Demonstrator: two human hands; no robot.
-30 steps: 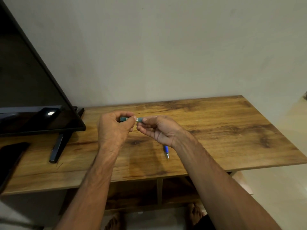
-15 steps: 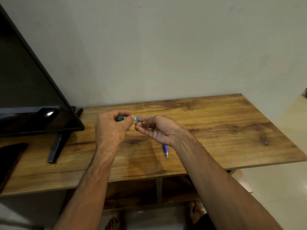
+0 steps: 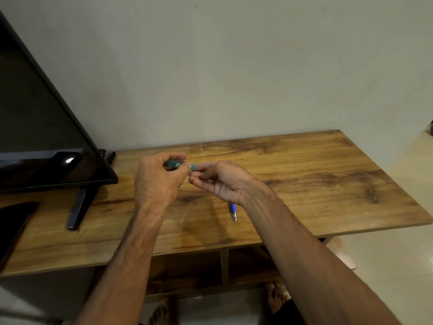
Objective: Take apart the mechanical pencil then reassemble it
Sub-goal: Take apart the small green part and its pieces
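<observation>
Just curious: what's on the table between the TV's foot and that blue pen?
Only bare wood shows between the TV foot and the blue pen in the head view; the left forearm crosses above, hiding a strip.

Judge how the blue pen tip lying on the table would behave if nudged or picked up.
The blue pen tip looks small and round, so it would probably roll across the smooth wooden table when nudged. It seems light and stiff. Its narrow pointed end suggests a fiddly pinch, and it may slip.
</observation>
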